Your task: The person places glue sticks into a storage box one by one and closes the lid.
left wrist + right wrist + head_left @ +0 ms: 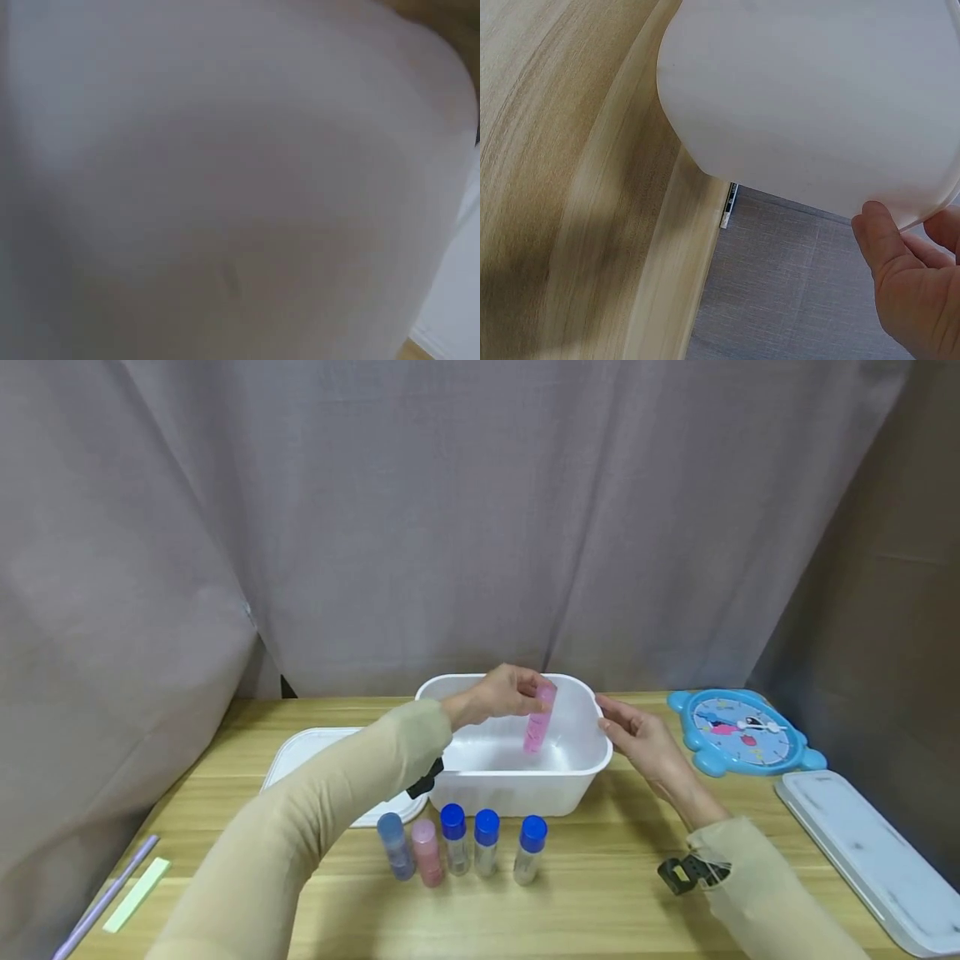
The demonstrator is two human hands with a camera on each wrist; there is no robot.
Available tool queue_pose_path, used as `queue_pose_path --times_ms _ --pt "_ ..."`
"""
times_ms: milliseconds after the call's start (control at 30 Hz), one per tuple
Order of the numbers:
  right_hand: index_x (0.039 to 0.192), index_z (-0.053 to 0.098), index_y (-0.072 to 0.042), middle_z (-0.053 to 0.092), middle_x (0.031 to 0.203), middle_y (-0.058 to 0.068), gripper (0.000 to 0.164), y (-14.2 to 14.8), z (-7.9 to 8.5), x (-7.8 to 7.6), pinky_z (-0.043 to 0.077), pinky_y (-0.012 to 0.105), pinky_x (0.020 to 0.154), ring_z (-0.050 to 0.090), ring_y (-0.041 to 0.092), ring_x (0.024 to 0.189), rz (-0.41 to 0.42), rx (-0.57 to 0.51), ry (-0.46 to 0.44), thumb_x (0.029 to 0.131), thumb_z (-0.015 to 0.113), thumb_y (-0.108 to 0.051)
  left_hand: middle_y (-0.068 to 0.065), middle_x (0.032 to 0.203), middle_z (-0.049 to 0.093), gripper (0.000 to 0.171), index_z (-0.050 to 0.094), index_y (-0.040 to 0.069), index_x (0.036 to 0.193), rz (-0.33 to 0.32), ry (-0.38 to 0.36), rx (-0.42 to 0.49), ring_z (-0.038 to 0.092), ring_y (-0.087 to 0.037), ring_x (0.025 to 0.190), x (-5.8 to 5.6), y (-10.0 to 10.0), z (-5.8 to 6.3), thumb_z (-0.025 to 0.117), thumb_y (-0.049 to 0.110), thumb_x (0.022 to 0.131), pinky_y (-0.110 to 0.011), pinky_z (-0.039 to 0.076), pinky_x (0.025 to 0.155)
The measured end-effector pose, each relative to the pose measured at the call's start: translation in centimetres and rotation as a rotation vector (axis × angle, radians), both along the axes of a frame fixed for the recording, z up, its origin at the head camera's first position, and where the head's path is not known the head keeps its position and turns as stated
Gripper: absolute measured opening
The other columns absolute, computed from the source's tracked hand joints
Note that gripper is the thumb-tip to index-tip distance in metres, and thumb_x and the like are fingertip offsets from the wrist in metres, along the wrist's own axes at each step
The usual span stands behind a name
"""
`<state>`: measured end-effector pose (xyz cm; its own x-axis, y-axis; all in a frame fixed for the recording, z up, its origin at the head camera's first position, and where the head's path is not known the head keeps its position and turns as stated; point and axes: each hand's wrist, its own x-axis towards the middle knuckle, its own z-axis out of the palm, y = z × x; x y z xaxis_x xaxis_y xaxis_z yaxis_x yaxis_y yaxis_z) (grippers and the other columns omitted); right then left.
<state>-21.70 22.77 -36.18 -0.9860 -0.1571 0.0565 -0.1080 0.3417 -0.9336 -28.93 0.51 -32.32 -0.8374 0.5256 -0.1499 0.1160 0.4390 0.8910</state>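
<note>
Over the inside of a white plastic box (510,789), my left hand (497,695) pinches a pink translucent tube-shaped bottle (537,727) near its top. The bottle tilts slightly, its lower end inside the box; whether it touches the bottom I cannot tell. My right hand (647,747) holds the box's right rim, and in the right wrist view the thumb of that hand (915,277) lies against the box (802,97). In front stand a blue bottle (397,847), a pink-capped bottle (427,853) and several clear blue-capped bottles (486,845). A blurred pale surface (225,165) fills the left wrist view.
Partly under my left arm lies a white lid (307,745). A blue toy clock (742,732) and a long white case (870,852) are at the right. A purple stick (108,893) and a pale green strip (137,895) lie at the left. Grey curtain (480,527) hangs behind the table.
</note>
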Motion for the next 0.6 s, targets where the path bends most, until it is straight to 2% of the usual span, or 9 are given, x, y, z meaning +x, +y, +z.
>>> queue_pose_path --times_ms 133,433,600 --pt "0.144 0.03 0.004 0.037 0.143 0.027 0.051 0.0 0.2 -0.1 0.049 0.022 0.09 0.041 0.035 0.127 -0.006 0.003 0.008 0.1 0.046 -0.016 -0.009 0.112 0.067 0.03 0.066 0.007 0.116 -0.008 0.017 -0.021 0.061 -0.019 0.101 0.2 0.3 -0.6 0.068 0.007 0.085 -0.027 0.052 0.09" --pt "0.143 0.031 0.004 0.037 0.143 0.026 0.05 -0.2 0.1 0.2 0.049 0.022 0.09 0.041 0.036 0.127 -0.006 -0.007 0.01 0.1 0.046 -0.014 -0.011 0.112 0.068 0.031 0.067 0.006 0.115 0.04 0.086 -0.026 0.062 -0.02 0.103 0.7 0.4 -2.3 0.069 0.003 0.083 -0.023 0.051 0.086" --pt "0.143 0.031 0.004 0.037 0.143 0.028 0.05 -0.4 0.1 0.1 0.05 0.023 0.09 0.041 0.036 0.127 0.005 -0.026 0.018 0.1 0.047 -0.014 -0.012 0.114 0.067 0.033 0.066 0.005 0.116 0.042 0.101 -0.019 0.061 -0.023 0.108 0.7 0.5 -2.7 0.069 0.004 0.084 -0.024 0.052 0.088"
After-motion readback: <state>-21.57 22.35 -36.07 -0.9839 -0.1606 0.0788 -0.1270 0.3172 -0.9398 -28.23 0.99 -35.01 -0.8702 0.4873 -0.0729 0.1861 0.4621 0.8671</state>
